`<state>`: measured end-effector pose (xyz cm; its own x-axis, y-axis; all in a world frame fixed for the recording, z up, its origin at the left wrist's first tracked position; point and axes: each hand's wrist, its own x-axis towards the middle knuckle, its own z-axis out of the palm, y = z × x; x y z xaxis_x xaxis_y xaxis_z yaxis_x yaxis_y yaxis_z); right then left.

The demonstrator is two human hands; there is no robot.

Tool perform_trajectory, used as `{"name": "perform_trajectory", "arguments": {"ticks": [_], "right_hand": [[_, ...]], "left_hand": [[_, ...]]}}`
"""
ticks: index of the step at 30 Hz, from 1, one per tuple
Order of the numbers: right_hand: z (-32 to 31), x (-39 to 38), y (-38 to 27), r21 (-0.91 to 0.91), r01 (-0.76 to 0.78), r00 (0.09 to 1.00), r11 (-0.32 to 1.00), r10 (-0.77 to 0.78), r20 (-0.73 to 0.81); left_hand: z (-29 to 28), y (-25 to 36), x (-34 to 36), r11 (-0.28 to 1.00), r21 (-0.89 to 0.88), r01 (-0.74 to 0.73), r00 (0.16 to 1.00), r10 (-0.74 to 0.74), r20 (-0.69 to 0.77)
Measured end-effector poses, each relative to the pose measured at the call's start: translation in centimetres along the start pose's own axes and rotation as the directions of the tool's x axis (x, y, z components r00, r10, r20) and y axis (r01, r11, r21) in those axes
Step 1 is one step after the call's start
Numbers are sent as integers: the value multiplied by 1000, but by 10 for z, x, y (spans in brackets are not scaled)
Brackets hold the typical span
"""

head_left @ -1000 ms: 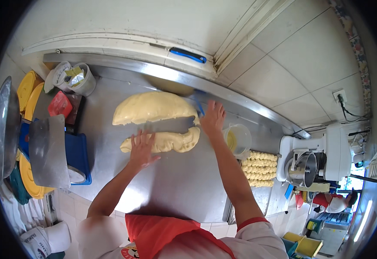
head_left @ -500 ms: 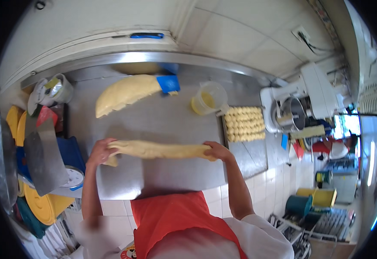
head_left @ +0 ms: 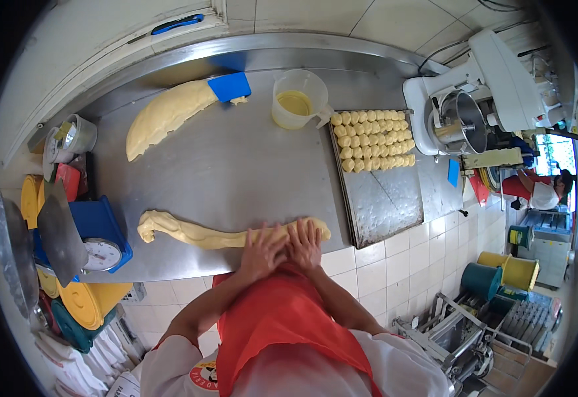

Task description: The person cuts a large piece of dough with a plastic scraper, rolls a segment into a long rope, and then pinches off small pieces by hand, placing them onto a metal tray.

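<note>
Dough strip (head_left: pixel 203 237): it lies before us along the near edge of the steel table (head_left: pixel 249 159), running from under our left hand (head_left: pixel 262 255) and right hand (head_left: pixel 304 248) toward nine o'clock, where it ends in a lumpy knob; the other end shows just past our fingers, near two o'clock.
Pressing: we judge that both palms should bear down equally and work along the length, light over the slimmer stretch, longer over the knob; we do well to guard against the strip sliding off the table.
Left palm: down on the strip, fingers apart, touching but not clamped round it.
Right palm: just beside it on the three o'clock side, also down on the dough, fingers spread, gripping nothing.
Tray (head_left: pixel 388 212): at two o'clock, rows of small dough pieces (head_left: pixel 371 142) on its far part, bare metal nearer us.
Dough slab (head_left: pixel 170 119): toward half past ten, bulkier than our strip, a blue scraper (head_left: pixel 231 87) at its right end.
Jug (head_left: pixel 307 86): at twelve o'clock, see-through, yellow liquid (head_left: pixel 293 108) inside.
Mixer (head_left: pixel 500 79): beyond the tray, white, with a steel bowl (head_left: pixel 477 127).
</note>
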<state>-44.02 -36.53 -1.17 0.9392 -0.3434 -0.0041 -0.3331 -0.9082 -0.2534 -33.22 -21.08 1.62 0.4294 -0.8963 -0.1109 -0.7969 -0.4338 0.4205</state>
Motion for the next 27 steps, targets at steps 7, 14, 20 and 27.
{"name": "perform_trajectory", "arguments": {"ticks": [7,14,20,27], "right_hand": [[-35,188,63,-19,-190,976,982,187,-115],[-46,65,40,62,-24,993,998,17,115],[-53,74,61,14,-8,974,1000,4,227],[-66,44,37,203,-151,935,967,74,347]], "left_hand": [[-43,-47,145,838,146,526,811,-443,-383],[-22,-50,22,988,-46,148,988,-146,46],[-107,-140,-66,879,194,436,825,-477,304],[-136,-172,-144,625,622,472,867,-458,-197]]}}
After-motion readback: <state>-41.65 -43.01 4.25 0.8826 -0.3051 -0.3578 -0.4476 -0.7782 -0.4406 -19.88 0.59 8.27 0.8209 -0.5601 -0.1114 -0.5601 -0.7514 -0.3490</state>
